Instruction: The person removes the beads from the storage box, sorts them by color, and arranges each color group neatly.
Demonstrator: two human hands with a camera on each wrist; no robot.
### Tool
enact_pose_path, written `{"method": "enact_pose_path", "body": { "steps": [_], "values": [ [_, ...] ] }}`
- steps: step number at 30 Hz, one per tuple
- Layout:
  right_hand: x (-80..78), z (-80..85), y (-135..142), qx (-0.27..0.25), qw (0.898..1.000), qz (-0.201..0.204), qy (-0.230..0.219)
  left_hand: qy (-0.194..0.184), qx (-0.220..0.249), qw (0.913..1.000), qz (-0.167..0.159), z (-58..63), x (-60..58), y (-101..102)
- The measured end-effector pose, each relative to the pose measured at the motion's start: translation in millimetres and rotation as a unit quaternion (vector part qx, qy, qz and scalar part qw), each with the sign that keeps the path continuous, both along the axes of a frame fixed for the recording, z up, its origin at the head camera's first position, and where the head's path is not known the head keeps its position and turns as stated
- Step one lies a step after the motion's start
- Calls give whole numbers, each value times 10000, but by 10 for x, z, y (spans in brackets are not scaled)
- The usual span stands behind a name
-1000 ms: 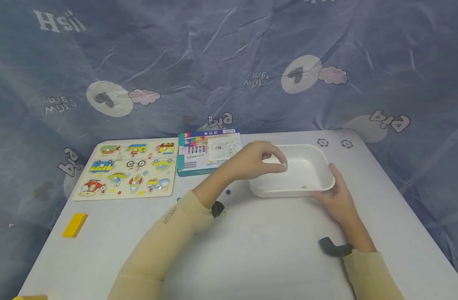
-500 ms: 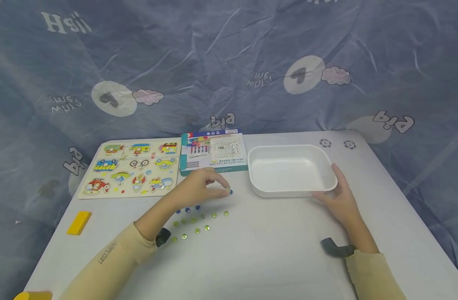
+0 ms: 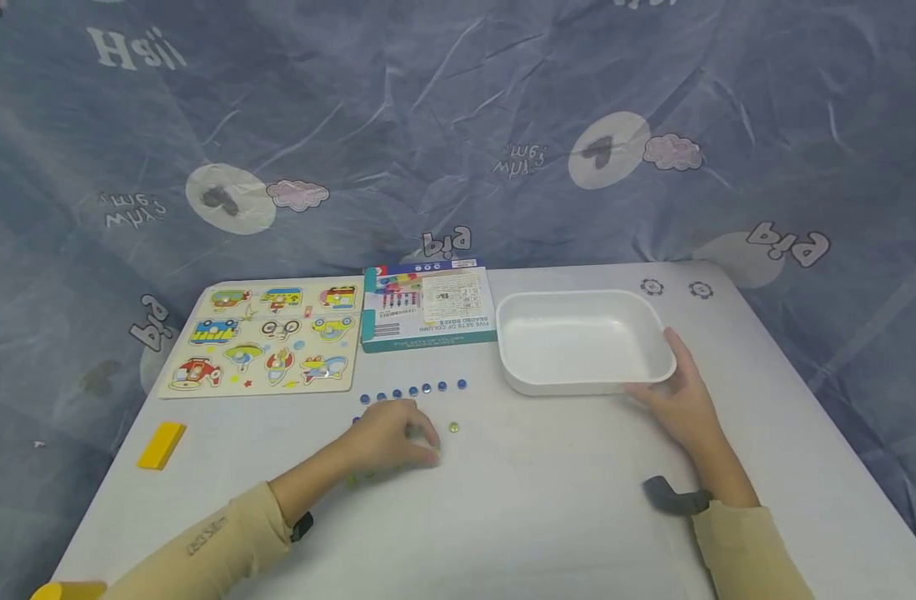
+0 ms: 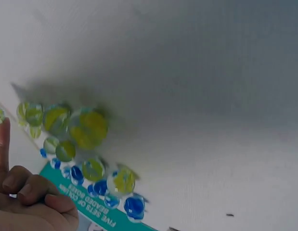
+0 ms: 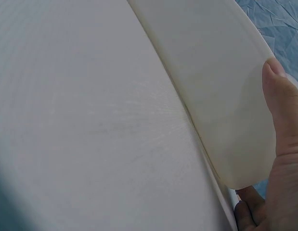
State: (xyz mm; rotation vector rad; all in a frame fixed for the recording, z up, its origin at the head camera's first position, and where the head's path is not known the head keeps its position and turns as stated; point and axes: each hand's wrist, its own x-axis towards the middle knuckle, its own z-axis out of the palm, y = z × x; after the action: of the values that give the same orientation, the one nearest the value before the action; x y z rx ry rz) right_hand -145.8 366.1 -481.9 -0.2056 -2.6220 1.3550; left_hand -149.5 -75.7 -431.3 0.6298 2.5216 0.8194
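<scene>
My left hand [image 3: 393, 437] is low over the table with thumb and forefinger pinched together. At those fingertips is a yellow-green glass marble [image 4: 0, 115], partly cut off at the left edge of the left wrist view. Just beyond lies another yellow-green marble [image 3: 453, 427], and the hand covers several more. A row of blue marbles [image 3: 442, 386] runs behind them. My right hand [image 3: 678, 400] grips the near right corner of a white rectangular tray [image 3: 570, 388]. In the right wrist view its thumb [image 5: 283, 106] presses along the tray's side wall.
A printed teal-edged box [image 3: 427, 329] lies behind the blue row. Left of it is a wooden vehicle puzzle board [image 3: 255, 387]. A yellow block [image 3: 161, 446] sits at the left, with another yellow piece [image 3: 67, 591] at the front left edge. Patterned blue-grey cloth [image 3: 458, 125] hangs behind.
My left hand has moved from above the tray, left past the blue row and then towards the front, a marble at its fingertips. A marble seen in the tray earlier is gone. The right hand stays put.
</scene>
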Motion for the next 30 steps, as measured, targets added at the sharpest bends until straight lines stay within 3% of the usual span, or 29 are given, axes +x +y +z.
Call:
{"method": "enact_pose_path", "body": {
  "steps": [8,25,30],
  "values": [
    [11,-26,6,11,10000,-29,-25,519,-411,9978,-32,-49,67,80],
    [18,17,-12,34,10000,-59,15,842,-568,9948,-63,-88,101,122],
    [14,9,-10,16,10000,-54,-3,779,-448,9959,-122,34,92,158]
  ]
}}
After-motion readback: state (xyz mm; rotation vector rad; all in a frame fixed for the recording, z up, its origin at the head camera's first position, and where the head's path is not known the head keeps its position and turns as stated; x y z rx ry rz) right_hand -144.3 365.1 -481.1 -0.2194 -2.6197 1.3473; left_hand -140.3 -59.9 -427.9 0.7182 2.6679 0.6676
